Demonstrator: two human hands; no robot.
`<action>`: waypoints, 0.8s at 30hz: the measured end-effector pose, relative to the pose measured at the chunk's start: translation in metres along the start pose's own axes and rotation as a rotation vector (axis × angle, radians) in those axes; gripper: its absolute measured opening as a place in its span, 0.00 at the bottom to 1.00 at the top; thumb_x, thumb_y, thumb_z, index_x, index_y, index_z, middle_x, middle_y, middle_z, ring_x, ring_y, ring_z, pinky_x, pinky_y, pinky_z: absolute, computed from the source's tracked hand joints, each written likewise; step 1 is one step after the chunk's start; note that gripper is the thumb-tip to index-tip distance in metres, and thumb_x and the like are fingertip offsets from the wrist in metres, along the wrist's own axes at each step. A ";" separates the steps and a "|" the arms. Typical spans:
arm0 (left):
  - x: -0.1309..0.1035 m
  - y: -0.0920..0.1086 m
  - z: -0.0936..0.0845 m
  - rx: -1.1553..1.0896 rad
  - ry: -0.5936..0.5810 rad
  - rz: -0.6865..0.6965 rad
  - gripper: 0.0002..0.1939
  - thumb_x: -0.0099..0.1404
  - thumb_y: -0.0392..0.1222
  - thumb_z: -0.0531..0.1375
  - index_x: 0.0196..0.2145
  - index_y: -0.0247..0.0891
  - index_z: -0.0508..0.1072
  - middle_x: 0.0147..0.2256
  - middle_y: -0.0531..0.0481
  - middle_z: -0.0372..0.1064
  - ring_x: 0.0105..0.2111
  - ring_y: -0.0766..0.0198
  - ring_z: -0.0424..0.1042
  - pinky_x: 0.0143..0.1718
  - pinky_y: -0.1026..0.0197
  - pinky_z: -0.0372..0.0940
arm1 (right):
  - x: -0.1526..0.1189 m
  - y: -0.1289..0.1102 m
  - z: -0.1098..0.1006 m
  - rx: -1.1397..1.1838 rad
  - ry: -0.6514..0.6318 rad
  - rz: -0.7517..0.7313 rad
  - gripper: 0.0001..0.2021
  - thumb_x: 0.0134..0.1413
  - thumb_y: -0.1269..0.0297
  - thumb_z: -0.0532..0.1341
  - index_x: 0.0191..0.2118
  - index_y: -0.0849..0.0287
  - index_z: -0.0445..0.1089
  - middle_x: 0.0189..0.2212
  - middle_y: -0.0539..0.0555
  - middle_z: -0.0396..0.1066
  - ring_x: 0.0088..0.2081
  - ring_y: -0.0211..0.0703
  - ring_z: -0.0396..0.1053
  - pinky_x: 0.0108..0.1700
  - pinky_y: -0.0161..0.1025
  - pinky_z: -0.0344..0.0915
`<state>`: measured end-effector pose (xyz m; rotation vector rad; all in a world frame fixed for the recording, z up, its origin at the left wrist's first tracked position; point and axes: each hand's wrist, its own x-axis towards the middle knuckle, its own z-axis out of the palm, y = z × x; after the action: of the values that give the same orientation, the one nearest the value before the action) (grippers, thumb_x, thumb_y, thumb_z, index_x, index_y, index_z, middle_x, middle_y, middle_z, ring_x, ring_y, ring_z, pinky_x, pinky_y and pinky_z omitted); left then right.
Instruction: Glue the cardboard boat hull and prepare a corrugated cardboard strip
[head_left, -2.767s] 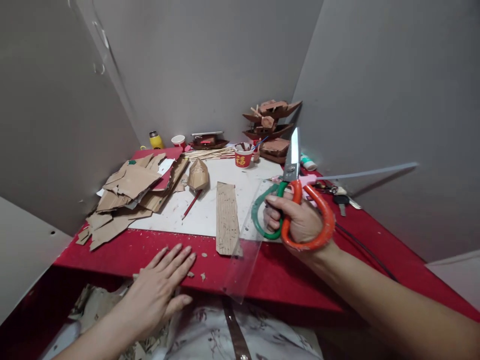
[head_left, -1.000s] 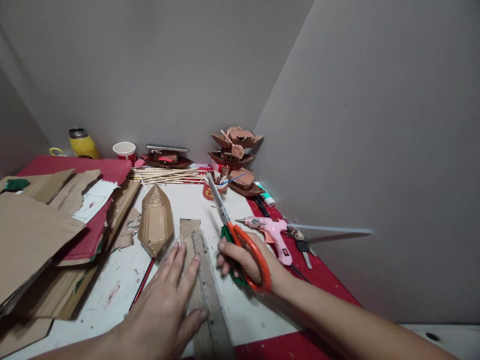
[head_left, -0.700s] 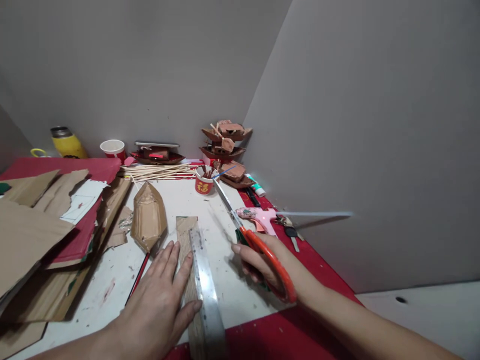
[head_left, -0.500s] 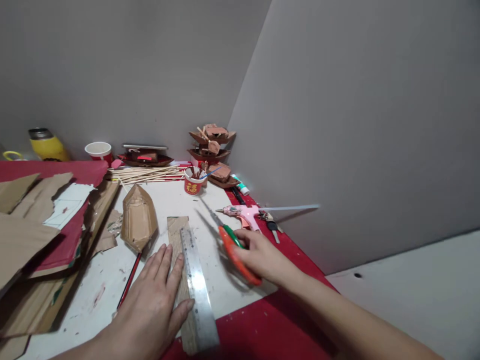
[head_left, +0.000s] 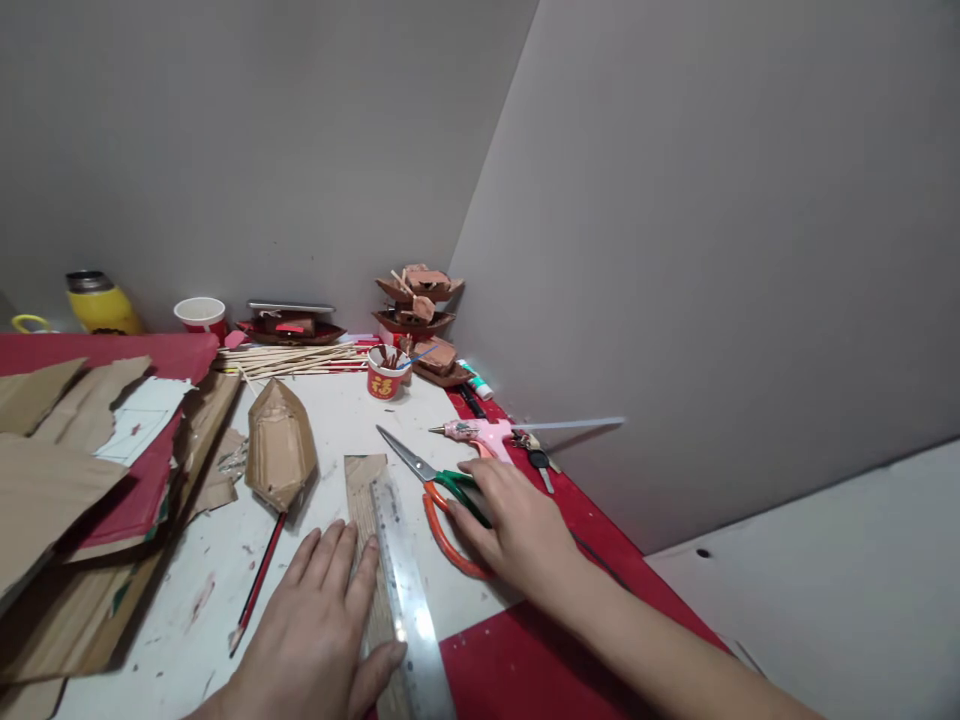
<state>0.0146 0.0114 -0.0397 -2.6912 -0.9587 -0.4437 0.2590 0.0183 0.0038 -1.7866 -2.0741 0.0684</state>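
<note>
My left hand (head_left: 322,610) lies flat with its fingers spread over a narrow cardboard strip (head_left: 365,470), its thumb at the edge of a metal ruler (head_left: 409,610). The ruler lies lengthwise along the strip. To the right, my right hand (head_left: 517,530) is closed on the handles of the scissors (head_left: 418,465), one green and one orange. The scissors' blades point up and left, low over the white board. A cardboard boat hull (head_left: 279,445) sits left of the strip, with a red and black pencil (head_left: 259,585) below it.
Torn cardboard sheets (head_left: 56,510) are piled at the left. Behind stand a paint cup (head_left: 385,375), wooden sticks (head_left: 300,360), brown model boats (head_left: 421,300), a white-rimmed cup (head_left: 201,315) and a yellow bottle (head_left: 101,305). A pink glue gun (head_left: 487,432) and keys (head_left: 540,460) lie at the right.
The scissors have been lowered beside the ruler and turned, with the orange handle swung left. My right hand has come down with them. My left hand still rests on the strip.
</note>
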 end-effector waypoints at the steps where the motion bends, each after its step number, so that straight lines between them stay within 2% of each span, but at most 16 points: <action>1: 0.000 0.001 0.000 -0.008 -0.004 0.006 0.34 0.60 0.61 0.55 0.53 0.30 0.71 0.52 0.29 0.68 0.50 0.41 0.71 0.48 0.46 0.67 | -0.002 -0.005 -0.001 0.011 0.008 -0.047 0.14 0.59 0.60 0.54 0.45 0.63 0.66 0.42 0.65 0.71 0.44 0.56 0.69 0.44 0.49 0.65; 2: 0.000 0.001 0.000 -0.017 -0.007 0.009 0.34 0.60 0.61 0.56 0.54 0.30 0.71 0.52 0.29 0.68 0.50 0.41 0.71 0.49 0.46 0.67 | -0.005 -0.011 -0.002 0.041 -0.013 -0.084 0.15 0.59 0.59 0.55 0.47 0.63 0.66 0.43 0.65 0.71 0.45 0.55 0.69 0.46 0.49 0.66; 4: 0.000 0.002 0.000 -0.035 -0.016 0.013 0.34 0.60 0.60 0.56 0.54 0.30 0.70 0.52 0.31 0.69 0.50 0.43 0.71 0.50 0.46 0.65 | -0.011 -0.026 -0.002 0.106 -0.159 -0.124 0.23 0.57 0.55 0.57 0.54 0.64 0.63 0.45 0.66 0.72 0.45 0.55 0.70 0.47 0.48 0.67; 6: 0.000 0.002 0.000 -0.049 -0.024 0.020 0.34 0.60 0.60 0.56 0.54 0.30 0.70 0.52 0.32 0.69 0.50 0.43 0.71 0.50 0.45 0.64 | -0.017 -0.039 0.003 0.112 -0.301 -0.136 0.34 0.53 0.52 0.61 0.61 0.67 0.57 0.49 0.69 0.70 0.48 0.59 0.70 0.49 0.51 0.67; 8: 0.000 0.003 -0.001 -0.059 -0.042 0.026 0.32 0.61 0.57 0.57 0.54 0.29 0.70 0.52 0.32 0.69 0.50 0.43 0.70 0.51 0.44 0.64 | -0.021 -0.046 0.010 0.094 -0.378 -0.119 0.38 0.52 0.54 0.61 0.64 0.69 0.53 0.52 0.71 0.67 0.51 0.62 0.68 0.51 0.55 0.66; 11: 0.002 0.005 -0.005 -0.080 -0.089 0.013 0.28 0.61 0.48 0.57 0.55 0.28 0.69 0.53 0.32 0.68 0.51 0.43 0.69 0.52 0.43 0.63 | -0.024 -0.046 0.021 0.158 -0.371 -0.094 0.35 0.53 0.59 0.61 0.64 0.68 0.52 0.55 0.71 0.64 0.54 0.62 0.66 0.53 0.55 0.63; 13: 0.003 0.007 -0.008 -0.109 -0.133 -0.033 0.27 0.63 0.47 0.56 0.55 0.28 0.69 0.54 0.33 0.67 0.52 0.44 0.69 0.53 0.43 0.62 | -0.024 -0.041 0.026 0.270 -0.327 -0.075 0.34 0.54 0.63 0.60 0.65 0.66 0.52 0.51 0.68 0.68 0.50 0.57 0.68 0.52 0.52 0.65; 15: 0.004 0.008 -0.011 -0.147 -0.179 -0.086 0.26 0.64 0.48 0.53 0.56 0.30 0.68 0.55 0.35 0.67 0.54 0.45 0.67 0.55 0.44 0.61 | -0.024 -0.035 0.027 0.408 -0.297 -0.013 0.31 0.55 0.67 0.58 0.65 0.64 0.52 0.40 0.60 0.72 0.40 0.48 0.71 0.45 0.45 0.68; 17: 0.006 0.008 -0.013 -0.176 -0.213 -0.114 0.27 0.65 0.49 0.52 0.57 0.31 0.68 0.56 0.36 0.66 0.55 0.46 0.66 0.56 0.44 0.60 | -0.022 -0.032 0.026 0.559 -0.277 0.089 0.29 0.56 0.68 0.57 0.63 0.62 0.54 0.31 0.52 0.68 0.30 0.40 0.67 0.36 0.39 0.67; 21: 0.007 0.008 -0.015 -0.193 -0.236 -0.110 0.27 0.65 0.49 0.52 0.56 0.29 0.68 0.55 0.34 0.67 0.54 0.45 0.67 0.55 0.43 0.62 | -0.014 -0.035 0.018 0.895 -0.264 0.279 0.26 0.54 0.66 0.59 0.59 0.62 0.59 0.29 0.48 0.60 0.27 0.34 0.61 0.29 0.32 0.62; 24: 0.007 0.005 -0.016 -0.172 -0.191 -0.064 0.24 0.65 0.39 0.50 0.56 0.25 0.67 0.54 0.33 0.67 0.53 0.45 0.68 0.55 0.43 0.62 | -0.006 -0.043 0.018 1.065 -0.338 0.388 0.27 0.54 0.63 0.59 0.59 0.62 0.57 0.29 0.47 0.58 0.22 0.31 0.59 0.20 0.30 0.59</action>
<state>0.0194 0.0062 -0.0233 -2.9073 -1.1069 -0.2972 0.2137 0.0090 -0.0014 -1.4452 -1.3345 1.3671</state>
